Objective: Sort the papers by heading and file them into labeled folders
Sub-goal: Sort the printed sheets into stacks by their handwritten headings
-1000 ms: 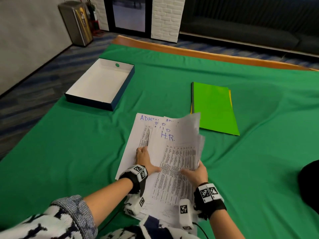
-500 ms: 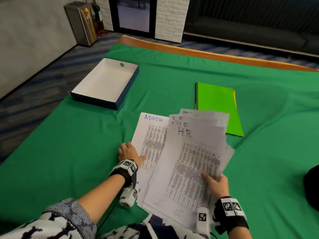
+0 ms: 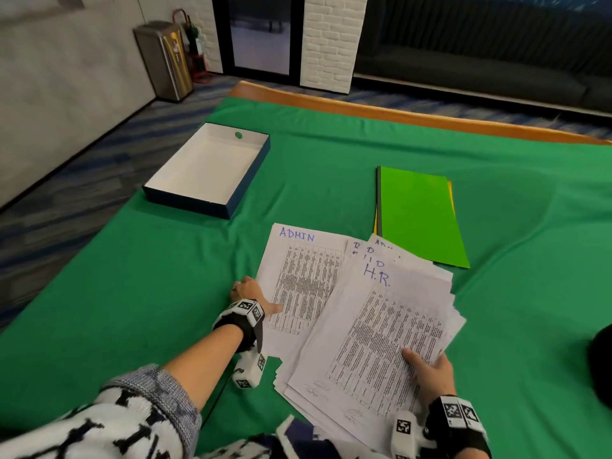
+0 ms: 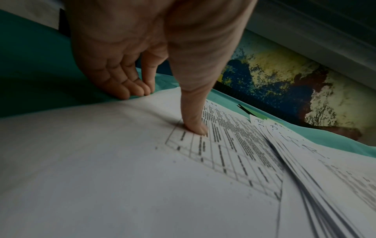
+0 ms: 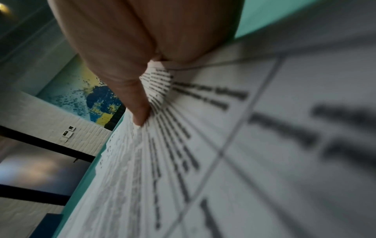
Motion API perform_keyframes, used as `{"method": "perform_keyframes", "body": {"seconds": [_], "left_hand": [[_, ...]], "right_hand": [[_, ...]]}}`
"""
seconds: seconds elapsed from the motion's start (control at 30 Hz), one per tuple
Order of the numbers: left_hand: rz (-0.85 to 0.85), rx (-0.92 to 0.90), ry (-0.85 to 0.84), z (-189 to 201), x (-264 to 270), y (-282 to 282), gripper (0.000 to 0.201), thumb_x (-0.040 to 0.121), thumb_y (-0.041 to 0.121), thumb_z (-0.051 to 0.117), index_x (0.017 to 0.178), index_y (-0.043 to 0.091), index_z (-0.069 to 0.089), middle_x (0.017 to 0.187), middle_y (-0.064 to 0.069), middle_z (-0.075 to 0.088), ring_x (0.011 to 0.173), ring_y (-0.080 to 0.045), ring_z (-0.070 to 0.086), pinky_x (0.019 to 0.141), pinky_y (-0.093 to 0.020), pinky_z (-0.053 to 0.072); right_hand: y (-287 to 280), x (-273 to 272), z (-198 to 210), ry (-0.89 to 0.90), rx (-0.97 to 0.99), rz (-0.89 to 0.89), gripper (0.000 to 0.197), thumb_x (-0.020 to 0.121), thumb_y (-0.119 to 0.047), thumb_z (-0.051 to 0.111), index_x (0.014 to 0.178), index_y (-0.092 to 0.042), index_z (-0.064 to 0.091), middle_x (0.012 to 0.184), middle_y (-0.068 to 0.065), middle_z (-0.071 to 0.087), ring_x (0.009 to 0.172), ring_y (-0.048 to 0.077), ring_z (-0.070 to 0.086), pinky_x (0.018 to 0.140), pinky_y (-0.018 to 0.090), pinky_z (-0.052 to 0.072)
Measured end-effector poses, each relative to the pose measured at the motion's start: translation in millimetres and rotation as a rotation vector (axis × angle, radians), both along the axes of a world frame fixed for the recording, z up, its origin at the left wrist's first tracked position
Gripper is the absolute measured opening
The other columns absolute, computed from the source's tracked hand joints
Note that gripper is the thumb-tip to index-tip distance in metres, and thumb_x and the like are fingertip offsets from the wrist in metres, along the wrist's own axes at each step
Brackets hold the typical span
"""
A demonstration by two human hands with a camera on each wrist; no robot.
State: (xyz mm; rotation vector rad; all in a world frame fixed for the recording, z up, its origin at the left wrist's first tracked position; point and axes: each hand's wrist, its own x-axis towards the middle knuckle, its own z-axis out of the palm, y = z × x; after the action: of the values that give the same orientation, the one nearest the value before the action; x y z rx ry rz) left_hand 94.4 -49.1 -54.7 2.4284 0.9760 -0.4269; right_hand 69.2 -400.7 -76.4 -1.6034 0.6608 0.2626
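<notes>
The stack (image 3: 381,326) is now drawn aside in the tight grip of the right hand (image 3: 430,372), and the admin sheet (image 3: 304,260) is bared, pinched by the left hand (image 3: 248,289).

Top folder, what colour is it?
Bright green; the top folder shows best in the head view.

grn cloth (image 3: 132,293), lime folder (image 3: 417,213), wht papers (image 3: 374,326)
</notes>
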Motion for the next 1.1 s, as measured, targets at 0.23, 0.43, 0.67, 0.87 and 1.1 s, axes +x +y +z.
{"method": "perform_keyframes", "body": {"seconds": [0.23, 0.43, 0.67, 0.87, 1.1], "left_hand": [[-0.027, -0.08, 0.067, 8, 4, 0, 0.081, 0.05, 0.052, 0.084, 0.11, 0.008, 0.05, 0.116, -0.009, 0.06, 0.107, -0.03, 0.057, 0.094, -0.043, 0.046], [0.076, -0.098, -0.061, 16, -2, -9, 0.094, 0.059, 0.03, 0.087, 0.129, -0.002, 0.032, 0.135, -0.02, 0.039, 0.123, -0.031, 0.044, 0.1, -0.036, 0.042], [0.015, -0.124, -0.381, 5, -12, -13, 0.024, 0.09, -0.001, 0.046, 0.111, -0.003, 0.059, 0.102, -0.021, 0.064, 0.089, -0.033, 0.054, 0.076, -0.035, 0.044], [0.192, -0.358, -0.474, 13, -33, 13, 0.017, 0.078, 0.016, 0.073, 0.09, 0.004, 0.074, 0.079, -0.008, 0.068, 0.071, -0.019, 0.059, 0.065, -0.022, 0.044], [0.283, -0.429, -0.45, 6, -51, 17, 0.034, 0.066, 0.025, 0.084, 0.09, 0.007, 0.068, 0.084, -0.003, 0.064, 0.079, -0.02, 0.062, 0.068, -0.024, 0.047]], "right_hand": [[-1, -2, 0, 0.011, 0.013, 0.008, 0.038, 0.078, -0.013, 0.071, 0.11, -0.009, 0.05, 0.106, 0.014, 0.065, 0.087, 0.032, 0.067, 0.076, 0.051, 0.056], [0, -3, 3, 0.013, 0.029, 0.006, 0.035, 0.078, -0.01, 0.071, 0.107, -0.009, 0.051, 0.107, 0.016, 0.065, 0.089, 0.034, 0.067, 0.081, 0.058, 0.052], [-1, -4, -1, -0.021, 0.009, 0.022, 0.036, 0.078, -0.012, 0.072, 0.108, -0.012, 0.052, 0.11, 0.014, 0.065, 0.091, 0.032, 0.067, 0.084, 0.057, 0.051], [-4, -4, 2, -0.012, 0.075, 0.012, 0.039, 0.079, -0.01, 0.07, 0.113, -0.013, 0.052, 0.113, 0.015, 0.065, 0.093, 0.034, 0.067, 0.083, 0.06, 0.051], [5, -6, 21, -0.018, 0.208, -0.005, 0.02, 0.085, -0.006, 0.061, 0.102, -0.015, 0.055, 0.103, 0.013, 0.066, 0.092, 0.033, 0.066, 0.082, 0.052, 0.052]]}}
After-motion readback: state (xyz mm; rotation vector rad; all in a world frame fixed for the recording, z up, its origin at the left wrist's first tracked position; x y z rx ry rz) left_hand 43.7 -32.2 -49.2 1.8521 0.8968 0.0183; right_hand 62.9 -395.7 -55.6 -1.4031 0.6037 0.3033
